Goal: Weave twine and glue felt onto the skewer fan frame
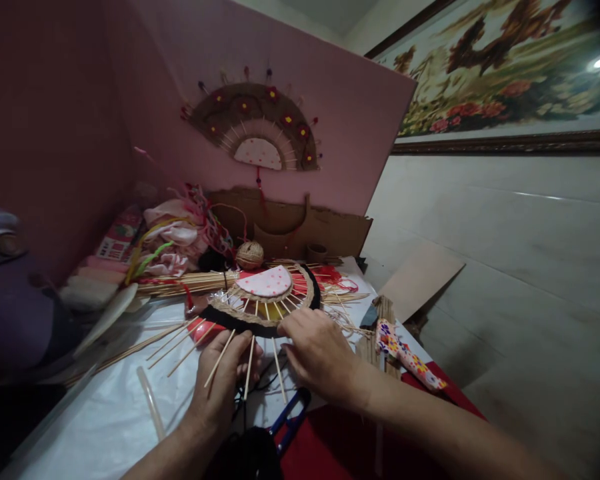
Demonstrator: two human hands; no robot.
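A half-round fan frame of thin sticks lies tilted over the table, with a black band, a tan twine band inside it and a white half-circle with pink dots. My left hand holds the fan's lower edge, its fingers closed around the sticks and band. At the black band's near edge, my right hand has its fingers bent and pressed together. Bare stick ends point toward me between the hands. Blue-handled scissors lie just below, beside a black yarn bundle.
Behind are a twine ball, pink cloth, bundled sticks and cardboard. A finished fan hangs on a pink board. A glue stick lies left; a flowered cloth piece lies right.
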